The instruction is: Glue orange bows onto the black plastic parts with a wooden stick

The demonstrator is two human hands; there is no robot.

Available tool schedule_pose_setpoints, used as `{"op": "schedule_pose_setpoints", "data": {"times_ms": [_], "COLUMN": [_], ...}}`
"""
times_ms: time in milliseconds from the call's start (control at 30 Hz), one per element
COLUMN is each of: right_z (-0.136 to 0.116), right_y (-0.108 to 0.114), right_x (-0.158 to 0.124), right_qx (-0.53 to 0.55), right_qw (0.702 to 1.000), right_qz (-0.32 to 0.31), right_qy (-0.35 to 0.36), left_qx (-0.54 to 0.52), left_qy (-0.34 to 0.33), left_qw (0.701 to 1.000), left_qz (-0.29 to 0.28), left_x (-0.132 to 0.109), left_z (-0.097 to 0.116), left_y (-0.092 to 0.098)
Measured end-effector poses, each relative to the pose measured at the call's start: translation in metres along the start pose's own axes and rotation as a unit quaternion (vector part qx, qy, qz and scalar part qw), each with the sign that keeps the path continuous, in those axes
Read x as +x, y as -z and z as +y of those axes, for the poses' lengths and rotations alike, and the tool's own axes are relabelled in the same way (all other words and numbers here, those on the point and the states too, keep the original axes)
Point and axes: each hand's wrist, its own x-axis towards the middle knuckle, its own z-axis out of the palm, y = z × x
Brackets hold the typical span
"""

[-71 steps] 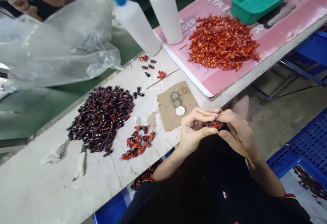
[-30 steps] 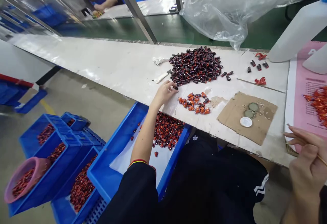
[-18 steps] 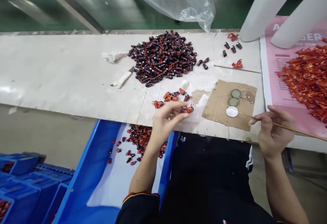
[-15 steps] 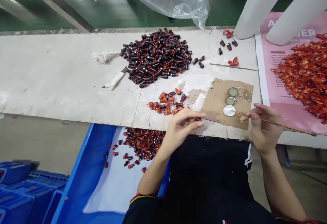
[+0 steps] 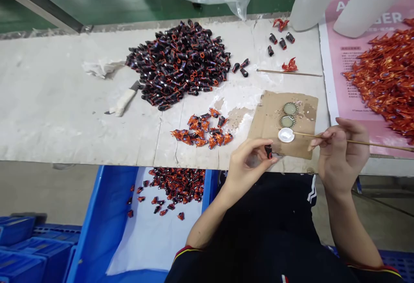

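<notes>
My left hand [image 5: 247, 164] pinches a small black-and-red piece [image 5: 268, 151] between thumb and fingers, just past the near left corner of a brown cardboard sheet [image 5: 268, 115]. A thin wooden stick [image 5: 371, 143] is gripped in my right hand [image 5: 344, 156], its tip at the edge of a small white disc [image 5: 286, 135] on the cardboard. Two bottle caps with pale contents [image 5: 290, 109] lie beyond the disc. Left of the cardboard is a small group of orange-and-black pieces [image 5: 199, 131].
A big heap of black pieces [image 5: 181, 61] is at the back. Orange pieces [image 5: 384, 80] are piled on a pink sheet [image 5: 343, 102] at right. A knife [image 5: 124, 102], cloth [image 5: 101, 67] and another stick [image 5: 287, 73] lie about. Below the table's edge is a blue bin [image 5: 93, 218].
My left hand has moved right, closer to the cardboard, and its piece shows more. The stick's tip has shifted from the white disc's middle to its edge. The camera view has shifted.
</notes>
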Motion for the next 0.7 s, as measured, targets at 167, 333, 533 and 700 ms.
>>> {"op": "schedule_pose_setpoints", "data": {"times_ms": [167, 333, 533, 700], "right_z": [0.003, 0.001, 0.001, 0.002], "right_y": [0.0, -0.004, -0.007, -0.008], "right_x": [0.003, 0.004, 0.004, 0.003], "right_qx": [0.003, -0.001, 0.064, 0.096], "right_qw": [1.0, 1.0, 0.997, 0.993], "right_qz": [0.006, -0.001, 0.016, 0.032], "right_qy": [-0.005, 0.001, -0.033, -0.052], "left_qx": [0.073, 0.142, 0.112, 0.142], "left_qy": [-0.059, -0.106, -0.062, -0.093], "left_qw": [0.995, 0.984, 0.991, 0.985], "left_qz": [-0.015, -0.027, -0.03, -0.024], "left_x": [0.003, 0.004, 0.006, 0.01], "left_z": [-0.003, -0.002, -0.002, -0.004], "left_y": [-0.007, -0.01, -0.014, -0.015]}}
